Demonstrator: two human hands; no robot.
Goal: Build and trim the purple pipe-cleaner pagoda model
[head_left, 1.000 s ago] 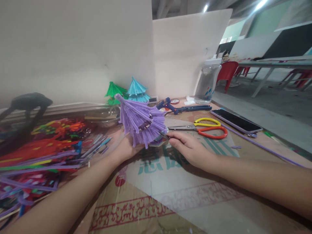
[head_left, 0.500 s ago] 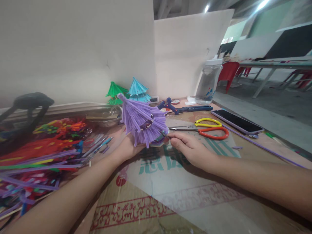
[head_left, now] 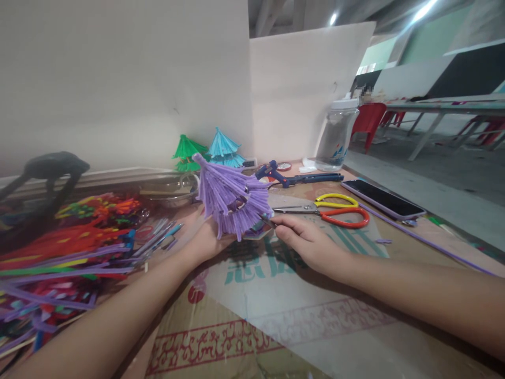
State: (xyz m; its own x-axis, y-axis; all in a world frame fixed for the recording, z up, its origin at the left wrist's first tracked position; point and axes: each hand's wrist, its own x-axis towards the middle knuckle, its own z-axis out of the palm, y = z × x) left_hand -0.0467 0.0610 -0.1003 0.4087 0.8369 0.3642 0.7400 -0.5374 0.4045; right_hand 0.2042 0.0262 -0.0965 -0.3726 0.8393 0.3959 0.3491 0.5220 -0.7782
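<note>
A purple two-tiered pavilion model [head_left: 224, 192] made of pipe cleaners is tilted above the cardboard in the middle of the head view. My left hand [head_left: 209, 237] grips it from beneath; the fingers are mostly hidden behind the lower roof. At the model's right edge, my right hand [head_left: 305, 237] pinches a thin dark metal tool [head_left: 269, 221], whose tip reaches the underside of the lower roof. The tool's exact kind is too small to make out. Scissors [head_left: 343, 217] with one yellow and one red handle lie just beyond my right hand.
Green [head_left: 188, 152] and light-blue pavilion models [head_left: 224, 147] stand by the wall. A glue gun [head_left: 272, 172], a water bottle [head_left: 336, 137] and a phone [head_left: 382, 199] lie or stand at the back right. Colourful pipe cleaners [head_left: 67, 242] are heaped on the left, near a glass bowl [head_left: 169, 196].
Both hands and the purple model stay almost in place. The model and the tool's tip have shifted very slightly, and the camera view has moved a little.
</note>
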